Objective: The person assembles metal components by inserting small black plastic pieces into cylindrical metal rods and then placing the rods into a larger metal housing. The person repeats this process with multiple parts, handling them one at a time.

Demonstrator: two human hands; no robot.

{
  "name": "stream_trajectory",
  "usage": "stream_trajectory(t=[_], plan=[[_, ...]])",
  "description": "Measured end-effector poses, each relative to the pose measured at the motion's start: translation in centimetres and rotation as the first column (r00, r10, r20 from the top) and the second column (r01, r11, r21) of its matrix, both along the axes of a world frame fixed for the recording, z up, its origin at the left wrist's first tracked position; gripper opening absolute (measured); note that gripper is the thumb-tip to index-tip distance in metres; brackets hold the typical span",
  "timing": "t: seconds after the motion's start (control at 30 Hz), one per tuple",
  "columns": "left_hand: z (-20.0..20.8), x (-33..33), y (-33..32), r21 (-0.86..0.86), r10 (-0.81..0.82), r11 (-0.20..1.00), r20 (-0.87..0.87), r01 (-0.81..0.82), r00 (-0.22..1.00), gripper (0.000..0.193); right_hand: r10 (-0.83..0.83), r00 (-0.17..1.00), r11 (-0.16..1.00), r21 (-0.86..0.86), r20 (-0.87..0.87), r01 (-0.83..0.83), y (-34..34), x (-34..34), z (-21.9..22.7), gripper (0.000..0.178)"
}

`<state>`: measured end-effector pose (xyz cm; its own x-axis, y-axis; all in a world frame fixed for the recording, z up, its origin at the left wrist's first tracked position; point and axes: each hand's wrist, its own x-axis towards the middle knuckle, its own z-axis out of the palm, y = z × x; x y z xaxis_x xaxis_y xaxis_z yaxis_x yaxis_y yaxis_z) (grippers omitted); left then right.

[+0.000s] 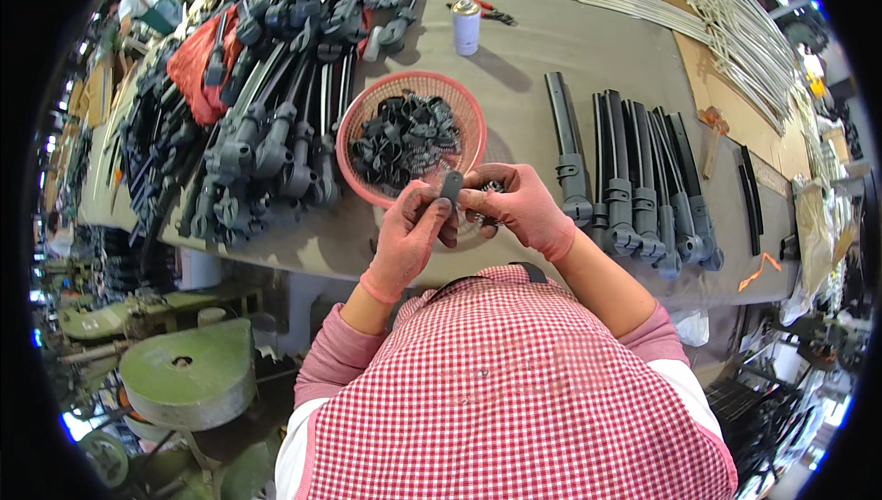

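Observation:
Both my hands wear thin pinkish gloves with dark-stained fingers and meet just in front of a pink mesh basket (473, 112). My left hand (411, 224) pinches a small dark grey plastic clip (451, 186) between thumb and fingers. Beside it, my right hand (521, 209) is closed, with small metal springs (487, 199) showing between its fingers; its fingertips come up against the clip. The basket holds a heap of dark plastic clips (404, 137) with metal springs lying among them.
Left of the basket lies a big pile of black tubes with grey joints (266, 137) and a red bag (197, 64). Similar tubes (634, 179) lie in a row at right. A spray can (466, 27), red-handled pliers (487, 10) and pale rods (744, 50) lie farther back. A green machine (188, 371) stands lower left.

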<state>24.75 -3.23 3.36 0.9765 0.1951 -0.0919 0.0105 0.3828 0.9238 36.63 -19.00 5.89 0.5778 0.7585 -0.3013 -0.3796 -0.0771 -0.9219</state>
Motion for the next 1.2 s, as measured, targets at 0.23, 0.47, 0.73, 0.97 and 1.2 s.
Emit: stream_trajectory(t=[0.23, 0.47, 0.73, 0.97, 1.2], plan=[[-4.5, -4.6, -1.1, -0.192, -0.014, 0.981, -0.23, -0.032, 0.973, 0.028, 0.359, 0.932, 0.895, -0.262, -0.054, -0.36, -0.1, -2.2, -3.5, 0.022], [-13.4, -10.4, 3.9, 0.593, 0.605, 0.706, -0.223, -0.386, 0.764, 0.013, 0.243, 0.917, 0.934, -0.177, -0.315, -0.309, 0.9, -2.2, -5.0, 0.03], [-18.6, -12.0, 12.6, 0.907, 0.621, 0.177, -0.404, 0.383, 0.671, 0.024, 0.079, 0.78, 0.997, 0.066, -0.621, -0.049, -0.3, 0.0, -6.4, 0.021], [-13.1, 2.9, 10.7, 0.959, 0.239, -0.121, -0.223, 0.257, 0.945, 0.026, -0.057, 0.81, 0.998, -0.04, -0.584, 0.042, -0.9, 0.8, -6.3, 0.028], [-14.9, 10.8, 9.9, 0.58, 0.283, -0.183, -0.742, 0.794, 0.607, 0.062, -0.079, 0.932, 0.997, -0.035, -0.353, 0.071, -2.7, 1.5, -4.5, 0.04]])
